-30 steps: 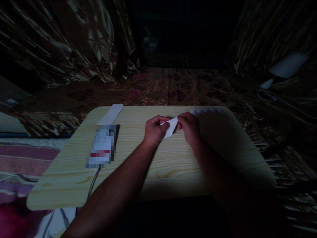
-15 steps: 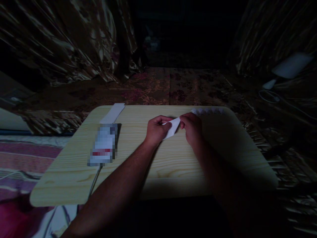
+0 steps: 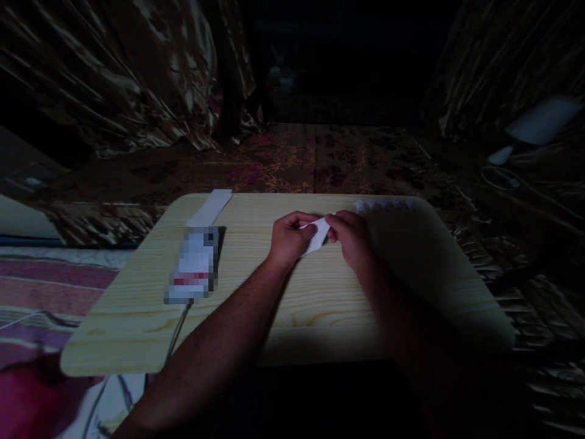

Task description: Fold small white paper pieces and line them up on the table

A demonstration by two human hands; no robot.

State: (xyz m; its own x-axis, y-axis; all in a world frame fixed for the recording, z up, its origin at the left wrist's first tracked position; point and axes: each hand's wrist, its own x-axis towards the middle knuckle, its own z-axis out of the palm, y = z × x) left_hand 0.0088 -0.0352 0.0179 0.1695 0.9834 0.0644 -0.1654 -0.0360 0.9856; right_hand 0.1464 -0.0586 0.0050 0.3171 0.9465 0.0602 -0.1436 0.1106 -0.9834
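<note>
Between my two hands is a small piece of white paper (image 3: 318, 236), slanted and with a folded-looking edge, just over the middle of the wooden table (image 3: 315, 317). My left hand (image 3: 291, 236) pinches its left part, thumb on top and fingers behind. At the upper right corner my right hand (image 3: 350, 231) grips the paper between thumb and fingers. Its other fingers are curled, and part of the sheet's right end is hidden behind them.
White paper strips (image 3: 211, 207) lie at the table's far left. Nearer me is a pixelated phone-like device (image 3: 194, 265) with a cable (image 3: 177, 332). Several small folded paper pieces (image 3: 386, 205) stand in a row at the far right. A white lamp (image 3: 543, 121) stands beyond.
My right thumb and fingers have shifted slightly left along the paper's upper corner, covering more of it. My left hand keeps its grip. The view has shifted a little.
</note>
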